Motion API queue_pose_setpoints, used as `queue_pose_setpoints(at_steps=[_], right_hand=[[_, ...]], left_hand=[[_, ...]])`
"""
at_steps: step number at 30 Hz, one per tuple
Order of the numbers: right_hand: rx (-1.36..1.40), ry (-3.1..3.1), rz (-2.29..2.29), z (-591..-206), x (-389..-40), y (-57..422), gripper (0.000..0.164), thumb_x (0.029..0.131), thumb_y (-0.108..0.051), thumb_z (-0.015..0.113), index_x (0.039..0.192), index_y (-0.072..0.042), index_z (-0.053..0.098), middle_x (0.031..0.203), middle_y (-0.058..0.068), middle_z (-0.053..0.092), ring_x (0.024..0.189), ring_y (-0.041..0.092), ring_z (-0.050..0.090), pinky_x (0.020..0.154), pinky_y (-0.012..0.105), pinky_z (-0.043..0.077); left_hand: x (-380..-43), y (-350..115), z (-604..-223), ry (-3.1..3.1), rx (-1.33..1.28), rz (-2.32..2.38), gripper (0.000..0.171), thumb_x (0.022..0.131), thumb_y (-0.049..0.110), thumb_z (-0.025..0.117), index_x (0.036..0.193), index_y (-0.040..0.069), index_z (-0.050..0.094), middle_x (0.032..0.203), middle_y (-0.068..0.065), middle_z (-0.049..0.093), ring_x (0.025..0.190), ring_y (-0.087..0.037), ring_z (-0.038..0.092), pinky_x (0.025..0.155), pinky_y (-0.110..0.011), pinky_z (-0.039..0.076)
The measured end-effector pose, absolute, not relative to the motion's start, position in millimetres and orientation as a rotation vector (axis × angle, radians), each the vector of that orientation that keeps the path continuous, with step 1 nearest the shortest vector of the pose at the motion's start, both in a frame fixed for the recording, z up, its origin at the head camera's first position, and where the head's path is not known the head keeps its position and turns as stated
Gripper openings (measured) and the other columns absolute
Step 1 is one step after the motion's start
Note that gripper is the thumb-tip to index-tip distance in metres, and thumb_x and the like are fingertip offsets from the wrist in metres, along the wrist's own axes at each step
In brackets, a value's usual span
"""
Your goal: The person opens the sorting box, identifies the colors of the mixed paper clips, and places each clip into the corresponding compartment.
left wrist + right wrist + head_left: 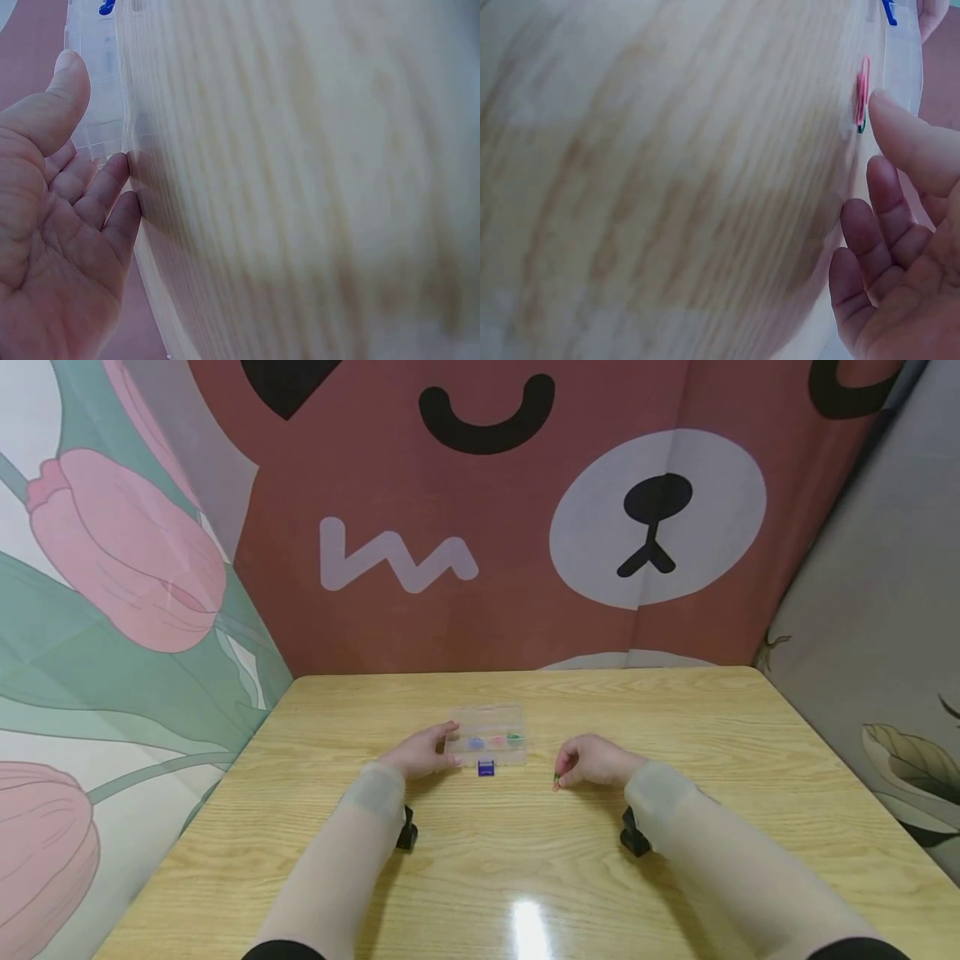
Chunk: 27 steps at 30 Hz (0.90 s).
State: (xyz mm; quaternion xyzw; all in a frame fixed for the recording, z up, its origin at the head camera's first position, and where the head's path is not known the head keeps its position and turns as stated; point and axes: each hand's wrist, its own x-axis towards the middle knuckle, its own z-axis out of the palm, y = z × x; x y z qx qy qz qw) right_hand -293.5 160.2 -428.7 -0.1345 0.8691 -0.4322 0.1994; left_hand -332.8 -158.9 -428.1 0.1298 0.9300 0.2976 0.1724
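A clear plastic box (487,757) with a blue latch (486,768) sits on the table, holding small blue, pink and green pieces in separate sections. My left hand (422,753) grips the box's left end, thumb at the near side and fingers by the far side. To the right of the box, just above the tabletop, my right hand (598,761) pinches paper clips at its fingertips. A pink paper clip (862,94) shows beside the thumb in the right wrist view, with a bit of green clip (862,126) below it. The index finger is mostly hidden there.
The wooden table (480,852) has light glare near its front. Behind it hangs a brown cloth (510,627) with a bear print; a floral cloth (150,693) is at the left and a grey one (885,610) at the right.
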Motion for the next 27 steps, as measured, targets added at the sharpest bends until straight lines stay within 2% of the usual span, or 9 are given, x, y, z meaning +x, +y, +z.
queue_pose_setpoints(at_steps=[8,18,27], right_hand=[[-0.378,2.551,-1.042,-431.0,-292.5,158.2,0.016,0.077,-0.002,0.079,0.077,-0.006,0.063,0.077,0.001,0.064,0.072,0.014,0.056,0.063,0.026,0.043],[-0.352,2.543,-1.049,-430.5,-290.7,156.2,0.017,0.078,0.0,0.077,0.076,-0.004,0.061,0.078,0.002,0.065,0.076,0.014,0.061,0.063,0.026,0.043],[-0.361,2.556,-1.001,-429.0,-289.5,159.1,0.016,0.081,-0.007,0.076,0.074,-0.006,0.062,0.078,0.001,0.062,0.069,0.016,0.048,0.062,0.028,0.039]], left_hand=[[-333.3,-159.5,-429.1,2.649,0.379,0.827,0.07,0.091,0.036,0.066,0.152,0.024,0.033,0.154,-0.002,0.033,0.143,-0.027,0.024,0.116,-0.046,0.02],[-333.1,-159.5,-429.3,2.649,0.358,0.838,0.071,0.091,0.037,0.066,0.152,0.025,0.032,0.153,-0.002,0.035,0.143,-0.028,0.025,0.115,-0.047,0.02],[-332.8,-158.6,-428.9,2.65,0.373,0.829,0.07,0.091,0.036,0.066,0.152,0.024,0.033,0.153,-0.003,0.035,0.143,-0.028,0.025,0.115,-0.046,0.021]])
